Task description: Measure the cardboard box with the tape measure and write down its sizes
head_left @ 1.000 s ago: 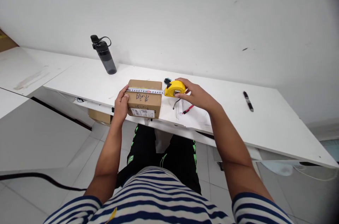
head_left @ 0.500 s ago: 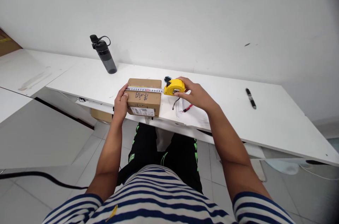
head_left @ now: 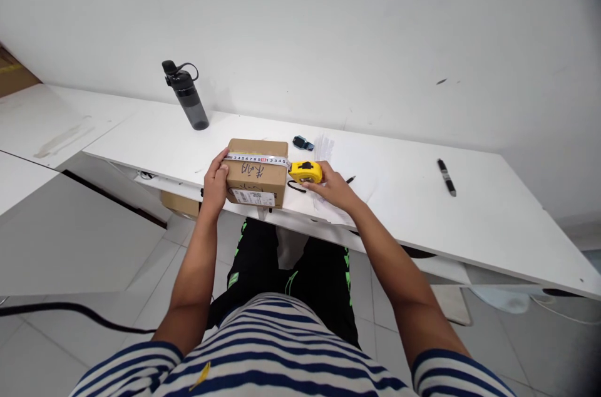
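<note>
A brown cardboard box (head_left: 263,187) with handwriting and a white label sits at the desk's front edge. My left hand (head_left: 216,187) is closed on its left side, with the thumb on top and the end of the tape blade (head_left: 258,159) at the fingers. The printed blade runs across the top of the box to its right edge. There, my right hand (head_left: 334,187) grips the yellow tape measure (head_left: 305,172), its case tipped so that a black button faces up. A black strap loop (head_left: 297,188) lies below the case.
A dark water bottle (head_left: 190,99) stands at the back left. Behind the tape measure lies a small dark blue object (head_left: 303,143), perhaps a watch. Scribbled paper (head_left: 325,148) and a partly hidden pen (head_left: 350,180) are by my right hand. A black marker (head_left: 446,177) lies farther right.
My right hand has brought the tape measure lower and slightly left, tilting its case, and the blade's outstretched length looks a bit shorter. The dark blue object is now uncovered. My left hand stays put.
</note>
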{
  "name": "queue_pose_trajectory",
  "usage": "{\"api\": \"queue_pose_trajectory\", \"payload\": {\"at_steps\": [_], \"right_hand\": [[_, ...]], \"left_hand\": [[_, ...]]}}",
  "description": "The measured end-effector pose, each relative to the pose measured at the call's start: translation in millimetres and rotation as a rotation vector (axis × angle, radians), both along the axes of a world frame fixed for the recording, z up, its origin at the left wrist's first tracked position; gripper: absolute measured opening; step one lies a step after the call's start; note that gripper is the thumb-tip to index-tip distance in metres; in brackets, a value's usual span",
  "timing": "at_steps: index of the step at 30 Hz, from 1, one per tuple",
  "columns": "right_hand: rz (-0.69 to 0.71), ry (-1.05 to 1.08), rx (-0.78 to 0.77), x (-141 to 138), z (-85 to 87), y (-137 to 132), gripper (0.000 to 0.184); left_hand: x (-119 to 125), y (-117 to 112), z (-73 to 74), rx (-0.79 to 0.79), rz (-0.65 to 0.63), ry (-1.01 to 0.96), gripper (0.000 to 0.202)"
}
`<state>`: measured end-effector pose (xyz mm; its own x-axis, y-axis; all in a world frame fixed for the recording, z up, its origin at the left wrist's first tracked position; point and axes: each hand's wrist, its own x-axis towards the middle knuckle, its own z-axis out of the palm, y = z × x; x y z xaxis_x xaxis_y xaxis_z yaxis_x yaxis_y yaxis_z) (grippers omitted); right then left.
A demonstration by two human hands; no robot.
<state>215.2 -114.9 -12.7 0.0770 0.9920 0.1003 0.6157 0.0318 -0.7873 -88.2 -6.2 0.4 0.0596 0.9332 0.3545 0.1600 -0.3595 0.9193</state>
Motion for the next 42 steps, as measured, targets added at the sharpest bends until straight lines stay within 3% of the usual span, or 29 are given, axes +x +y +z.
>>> {"api": "queue_pose_trajectory", "payload": {"at_steps": [7,17,26,31,36,42], "right_hand": [[-0.051,0.094,-0.019,-19,-17.7,5,0.048],[-0.086,0.152,-0.014,-23,-31.8,6,0.052],[-0.119,0.351,0.090,-26,-38.8,8,0.048],[-0.121,0.482,0.218,-17,-26.1,10,0.053],[-0.062,0.481,0.386,-7,1.1,13,0.060],[0.037,0.165,0.416,-30,51.7,29,0.053]], "left_hand": [[0,2,-0.5,0.016,0.003,0.008,0.049],[1,2,-0.8,0.021,0.005,0.008,0.048],[-1,4,-2.7,0.016,-0.001,0.008,0.048],[0,4,-2.8,0.007,-0.006,-0.007,0.047],[0,2,-1.3,0.003,-0.005,0.003,0.048],[-1,3,-4.7,0.011,-0.010,0.006,0.047]]}}
